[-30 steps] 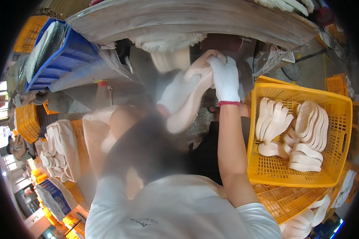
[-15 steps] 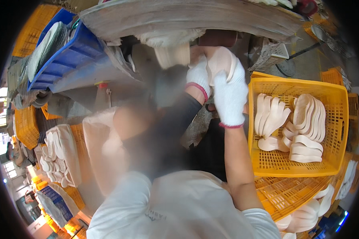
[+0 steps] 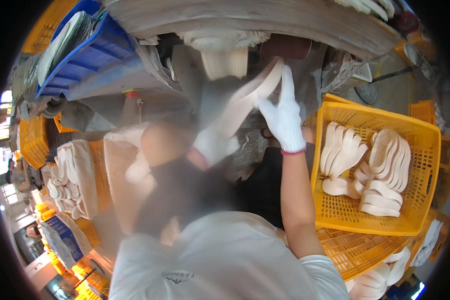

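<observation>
A pale, curved shoe sole point(image 3: 241, 106) slants up between my hands, a little blurred by motion. My left hand point(image 3: 216, 146), in a white glove with a red cuff, is closed round its lower end; the fingers are partly smeared. On the other side, my gloved right hand point(image 3: 284, 122) has its fingers stretched up along the sole's upper end and the thumb spread apart, touching its edge. That upper end lies just under a dark red roller point(image 3: 286, 46); whether they touch I cannot tell. A pale fluffy wheel point(image 3: 225, 55) stands left of the roller.
To my right, a yellow crate point(image 3: 377, 227) holds several pale soles, with more crates and soles below it. A worn grey hood point(image 3: 255, 19) spans the top. At upper left sits a blue bin point(image 3: 92, 57). Another pile of soles point(image 3: 67, 180) lies at left.
My left hand has come down and left from the roller, the sole now stretched out in it. My right hand has loosened from a closed hold to straight fingers.
</observation>
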Action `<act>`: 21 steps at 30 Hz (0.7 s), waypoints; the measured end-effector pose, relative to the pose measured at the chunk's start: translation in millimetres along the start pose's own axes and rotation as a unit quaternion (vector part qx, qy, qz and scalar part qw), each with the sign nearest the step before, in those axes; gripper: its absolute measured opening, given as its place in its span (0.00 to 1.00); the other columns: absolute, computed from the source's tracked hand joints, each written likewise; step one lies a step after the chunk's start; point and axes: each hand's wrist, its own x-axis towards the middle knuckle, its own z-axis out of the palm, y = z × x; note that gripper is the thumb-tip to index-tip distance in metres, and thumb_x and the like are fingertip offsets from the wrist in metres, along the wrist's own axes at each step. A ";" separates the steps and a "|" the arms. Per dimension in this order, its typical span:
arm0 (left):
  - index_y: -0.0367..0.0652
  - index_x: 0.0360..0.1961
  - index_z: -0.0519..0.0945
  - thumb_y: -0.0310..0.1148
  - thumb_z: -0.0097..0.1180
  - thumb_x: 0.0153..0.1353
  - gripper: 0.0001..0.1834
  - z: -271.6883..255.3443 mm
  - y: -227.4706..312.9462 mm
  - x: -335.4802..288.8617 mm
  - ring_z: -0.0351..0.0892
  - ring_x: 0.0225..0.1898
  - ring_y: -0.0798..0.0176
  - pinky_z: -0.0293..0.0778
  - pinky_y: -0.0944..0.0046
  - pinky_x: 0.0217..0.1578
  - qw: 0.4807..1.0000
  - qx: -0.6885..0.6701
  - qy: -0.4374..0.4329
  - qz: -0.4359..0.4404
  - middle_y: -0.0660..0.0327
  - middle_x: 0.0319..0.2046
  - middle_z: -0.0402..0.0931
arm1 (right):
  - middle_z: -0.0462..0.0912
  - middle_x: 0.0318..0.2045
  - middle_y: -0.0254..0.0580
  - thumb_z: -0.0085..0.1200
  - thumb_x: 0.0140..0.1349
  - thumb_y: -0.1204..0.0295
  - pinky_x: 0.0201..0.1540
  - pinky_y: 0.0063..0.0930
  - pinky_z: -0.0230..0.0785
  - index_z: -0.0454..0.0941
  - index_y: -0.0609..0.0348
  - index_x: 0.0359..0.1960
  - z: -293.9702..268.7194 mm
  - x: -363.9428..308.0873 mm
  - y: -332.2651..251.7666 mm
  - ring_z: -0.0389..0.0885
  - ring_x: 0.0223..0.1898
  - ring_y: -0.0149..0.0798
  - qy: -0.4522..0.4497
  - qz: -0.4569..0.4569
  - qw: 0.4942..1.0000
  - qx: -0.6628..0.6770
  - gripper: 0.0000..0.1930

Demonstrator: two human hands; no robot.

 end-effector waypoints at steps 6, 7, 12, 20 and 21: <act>0.50 0.58 0.82 0.62 0.48 0.75 0.30 16.8 81.3 6.9 0.82 0.40 0.39 0.76 0.28 0.51 0.960 -0.121 -0.046 -0.248 0.52 0.42 0.85 | 0.80 0.65 0.50 0.74 0.52 0.76 0.67 0.37 0.73 0.77 0.62 0.67 -104.0 -46.6 -24.0 0.81 0.63 0.42 -0.059 0.074 0.996 0.000 0.37; 0.47 0.61 0.81 0.69 0.49 0.72 0.38 35.0 88.3 15.7 0.81 0.47 0.37 0.64 0.16 0.60 0.962 -0.223 -0.011 -0.158 0.56 0.49 0.84 | 0.87 0.52 0.43 0.79 0.50 0.73 0.58 0.32 0.79 0.82 0.64 0.60 -99.1 -60.9 -29.8 0.86 0.51 0.35 -0.075 0.083 0.994 0.000 0.32; 0.48 0.58 0.78 0.61 0.44 0.79 0.29 76.5 65.7 63.1 0.81 0.49 0.60 0.79 0.58 0.55 0.919 -0.372 -0.126 0.036 0.61 0.51 0.82 | 0.87 0.37 0.48 0.73 0.60 0.59 0.43 0.41 0.80 0.87 0.57 0.47 4.0 -70.1 -49.6 0.87 0.38 0.51 -0.040 -0.263 0.932 -0.246 0.19; 0.53 0.56 0.81 0.56 0.40 0.78 0.24 73.5 30.2 128.2 0.81 0.55 0.55 0.75 0.55 0.59 0.877 -0.436 -0.199 0.031 0.55 0.51 0.85 | 0.87 0.32 0.49 0.53 0.73 0.53 0.39 0.46 0.78 0.89 0.52 0.44 71.4 7.3 -39.6 0.86 0.36 0.53 0.020 -0.142 0.895 -0.423 0.18; 0.53 0.54 0.81 0.54 0.39 0.79 0.23 78.2 36.9 118.3 0.82 0.55 0.55 0.76 0.57 0.59 0.852 -0.474 -0.222 0.001 0.55 0.50 0.85 | 0.88 0.33 0.49 0.53 0.73 0.55 0.40 0.45 0.77 0.90 0.51 0.42 69.3 -4.5 -39.8 0.86 0.36 0.52 0.058 -0.191 0.932 -0.302 0.17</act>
